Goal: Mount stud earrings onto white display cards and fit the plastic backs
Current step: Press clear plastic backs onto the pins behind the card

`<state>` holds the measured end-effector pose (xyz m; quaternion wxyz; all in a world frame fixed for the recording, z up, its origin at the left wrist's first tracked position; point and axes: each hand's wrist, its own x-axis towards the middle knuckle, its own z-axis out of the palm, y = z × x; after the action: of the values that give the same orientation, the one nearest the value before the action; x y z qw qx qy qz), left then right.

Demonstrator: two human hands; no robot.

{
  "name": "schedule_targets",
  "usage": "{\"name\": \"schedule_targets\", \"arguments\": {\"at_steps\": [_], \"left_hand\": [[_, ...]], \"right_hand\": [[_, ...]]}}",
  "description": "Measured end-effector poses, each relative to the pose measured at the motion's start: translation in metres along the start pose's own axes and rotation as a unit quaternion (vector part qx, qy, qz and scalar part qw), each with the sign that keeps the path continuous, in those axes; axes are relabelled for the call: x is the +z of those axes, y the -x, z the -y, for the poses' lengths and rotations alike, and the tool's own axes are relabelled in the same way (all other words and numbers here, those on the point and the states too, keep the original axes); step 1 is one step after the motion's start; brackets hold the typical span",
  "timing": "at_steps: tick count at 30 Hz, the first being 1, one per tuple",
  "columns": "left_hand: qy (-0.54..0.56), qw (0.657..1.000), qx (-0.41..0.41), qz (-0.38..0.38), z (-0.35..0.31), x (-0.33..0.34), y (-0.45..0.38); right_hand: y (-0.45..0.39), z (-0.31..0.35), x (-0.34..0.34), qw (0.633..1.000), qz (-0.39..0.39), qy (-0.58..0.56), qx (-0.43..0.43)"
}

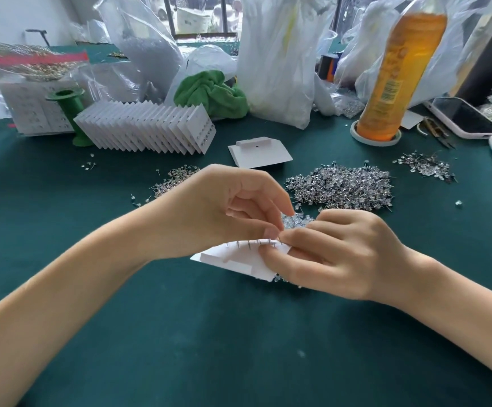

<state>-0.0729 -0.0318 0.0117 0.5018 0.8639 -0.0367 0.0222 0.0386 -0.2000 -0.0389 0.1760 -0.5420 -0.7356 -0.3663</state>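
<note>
A white display card (238, 258) lies back-up just above the green table, with a row of several stud posts poking up along its top edge. My left hand (224, 207) pinches that edge from above. My right hand (335, 254) grips the card's right end, thumb and forefinger meeting at the last post. A small heap of clear plastic backs (296, 220) shows between the two hands, partly hidden. A large pile of stud earrings (341, 188) lies just behind, and a smaller pile (174, 179) sits behind the left hand.
A blank card (258, 152) lies behind the hands. A fanned row of finished cards (150, 127) leans on a green spool (72, 113). An orange bottle (394, 77), plastic bags (274, 60), a green cloth (212, 94) and two phones (468, 118) crowd the back and right.
</note>
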Motion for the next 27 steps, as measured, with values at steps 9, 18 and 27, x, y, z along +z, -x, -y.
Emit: {"name": "schedule_targets", "arguments": {"at_steps": [9,18,27], "left_hand": [[-0.001,1.000,0.012,0.015,0.0038,0.0002,0.0006],[-0.013,1.000,0.008,0.015,0.0049,0.0004,0.0020],[-0.041,0.998,-0.009,0.046,-0.0001,0.0013,0.0012]], "right_hand": [[0.0003,0.0019,0.0007,1.000,0.003,0.001,0.000],[0.0019,0.0028,0.0006,1.000,0.000,0.014,-0.007],[0.0020,0.0052,0.0009,1.000,0.000,0.023,-0.020]]}}
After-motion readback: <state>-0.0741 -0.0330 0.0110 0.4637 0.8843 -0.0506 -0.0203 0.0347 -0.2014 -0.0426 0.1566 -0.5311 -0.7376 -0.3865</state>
